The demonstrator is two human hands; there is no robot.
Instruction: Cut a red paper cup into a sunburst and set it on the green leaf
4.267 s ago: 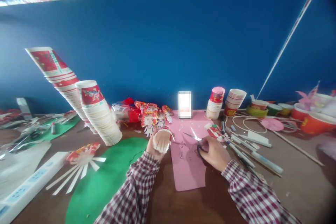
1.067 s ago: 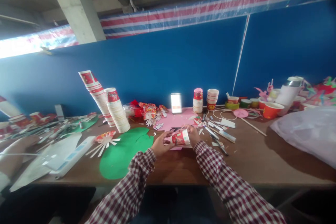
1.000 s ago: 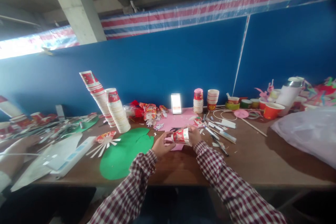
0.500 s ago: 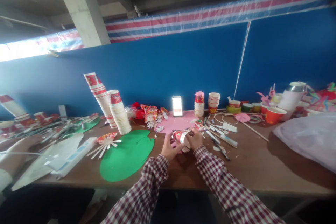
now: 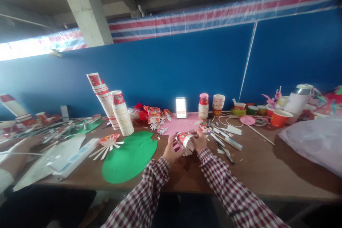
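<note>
A red and white printed paper cup [image 5: 184,138] is tilted on its side between my two hands, just above the table's middle. My left hand [image 5: 171,150] curves round its left end, thumb and fingers apart on either side of it. On the other side, my right hand [image 5: 200,141] grips the cup, fingers bent over its edge. A pale flap or cut part of the cup hangs beneath; its details are blurred. Behind the cup lies a pink sheet [image 5: 184,124] on the brown table. Pens and cutting tools [image 5: 224,140] lie close to my right hand.
Left stand tall stacks of paper cups [image 5: 123,114], a green paper shape [image 5: 129,160] and a cup cut into strips [image 5: 109,140]. A co-worker's arm [image 5: 16,158] reaches in at far left. Right are an orange cup [image 5: 280,117] and a plastic bag [image 5: 315,142].
The cup has tilted slightly between my hands. My left hand has shifted a little down and left, and the view has moved slightly.
</note>
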